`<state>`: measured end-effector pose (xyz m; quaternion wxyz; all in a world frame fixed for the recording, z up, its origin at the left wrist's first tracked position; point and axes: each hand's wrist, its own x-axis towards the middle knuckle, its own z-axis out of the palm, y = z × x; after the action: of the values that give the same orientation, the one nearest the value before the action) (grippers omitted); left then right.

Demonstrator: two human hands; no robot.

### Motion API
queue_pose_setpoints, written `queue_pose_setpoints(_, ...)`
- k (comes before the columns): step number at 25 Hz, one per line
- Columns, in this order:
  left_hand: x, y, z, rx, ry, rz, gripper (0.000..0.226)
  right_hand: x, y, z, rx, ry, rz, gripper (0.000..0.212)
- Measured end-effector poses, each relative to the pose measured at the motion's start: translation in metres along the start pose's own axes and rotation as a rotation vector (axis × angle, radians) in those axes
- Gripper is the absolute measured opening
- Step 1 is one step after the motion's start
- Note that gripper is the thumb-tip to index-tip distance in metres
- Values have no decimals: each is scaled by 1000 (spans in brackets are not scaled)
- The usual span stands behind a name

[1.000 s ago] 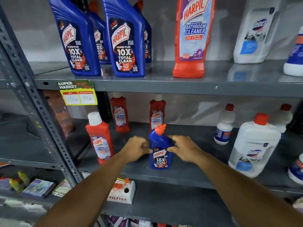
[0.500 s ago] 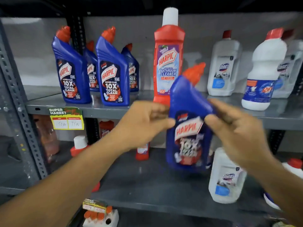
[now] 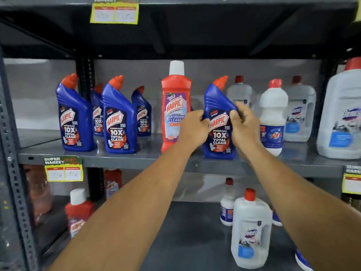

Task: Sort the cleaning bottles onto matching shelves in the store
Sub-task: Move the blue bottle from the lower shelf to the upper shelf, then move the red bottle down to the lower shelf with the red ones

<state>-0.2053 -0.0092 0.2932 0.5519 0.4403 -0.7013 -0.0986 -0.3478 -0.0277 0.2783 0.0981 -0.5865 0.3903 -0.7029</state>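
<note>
A blue Harpic bottle (image 3: 216, 106) with an orange cap stands upright on the upper grey shelf (image 3: 136, 159), just right of a tall red Harpic bathroom cleaner bottle (image 3: 174, 98). My left hand (image 3: 194, 128) grips its left side and my right hand (image 3: 244, 124) grips its right side. Several matching blue Harpic bottles (image 3: 119, 122) stand in a group at the left of the same shelf. White bottles with red caps (image 3: 273, 112) stand to the right of the held bottle.
The lower shelf (image 3: 185, 231) holds a red Harpic bottle (image 3: 79, 212) at the left and white Domex bottles (image 3: 251, 231) at the right. A perforated grey upright (image 3: 17, 192) runs down the left. Yellow price tags (image 3: 63, 169) hang on the shelf edges.
Both hands lifted the blue bottle from the lower shelf up to the upper shelf, where it now stands beside the red bottle. The camera view tilted upward.
</note>
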Motion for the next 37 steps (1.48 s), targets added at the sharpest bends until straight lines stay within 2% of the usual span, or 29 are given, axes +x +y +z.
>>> queue_pose_setpoints(2, -8, 0, -3, 22, -43, 41, 18, 0, 1, 0, -3, -35, 29, 38)
queue_pose_setpoints(4, -21, -7, -16, 92, 10, 97, 19, -4, -3, -4, -79, -28, 40, 42)
queue_pose_setpoints(5, -29, -15, -28, 116, 109, 126, 23, -6, -8, -7, -148, 9, -30, 45)
queue_pose_setpoints(7, -40, -37, -57, 80, 321, 156, 31, -5, -35, -7, -258, 114, -362, 40)
queue_pose_setpoints(8, -40, -48, -71, 46, 364, 125, 37, 2, -54, -2, -296, 118, -527, 37)
queue_pose_setpoints(9, -38, -58, -82, 15, 350, 61, 42, 12, -73, 8, -360, 71, -628, 36)
queue_pose_setpoints(11, -27, -71, -93, -85, 196, -115, 52, 34, -108, 37, -607, -116, -623, 44)
queue_pose_setpoints(13, -18, -78, -93, -260, -12, -240, 53, 54, -130, 63, -894, -317, -448, 52)
queue_pose_setpoints(15, -11, -83, -91, -458, -201, -322, 39, 66, -139, 81, -1028, -465, -274, 51)
queue_pose_setpoints(17, -10, -85, -89, -576, -265, -363, 22, 70, -140, 93, -989, -486, -193, 47)
queue_pose_setpoints(19, -9, -84, -86, -594, -226, -367, 19, 68, -137, 96, -874, -413, -182, 50)
queue_pose_setpoints(21, -12, -87, -84, -569, -194, -336, 19, 62, -136, 93, -766, -348, -225, 56)
queue_pose_setpoints(23, -17, -89, -85, -564, -162, -282, 19, 56, -144, 87, -677, -351, -319, 50)
queue_pose_setpoints(27, -49, -79, -100, -577, -36, -174, 18, 24, -173, 70, -427, -444, -476, 37)
queue_pose_setpoints(31, -113, -86, -121, -581, -51, -85, 22, -25, -183, 53, -366, -513, -450, 49)
queue_pose_setpoints(33, -156, -103, -126, -534, -101, -102, 26, -51, -175, 50, -285, -614, -450, 49)
queue_pose_setpoints(35, -195, -129, -122, -478, -143, -147, 32, -75, -153, 53, -317, -728, -447, 42)
queue_pose_setpoints(37, -228, -163, -109, -527, -167, -230, 28, -102, -117, 63, -337, -845, -340, 33)
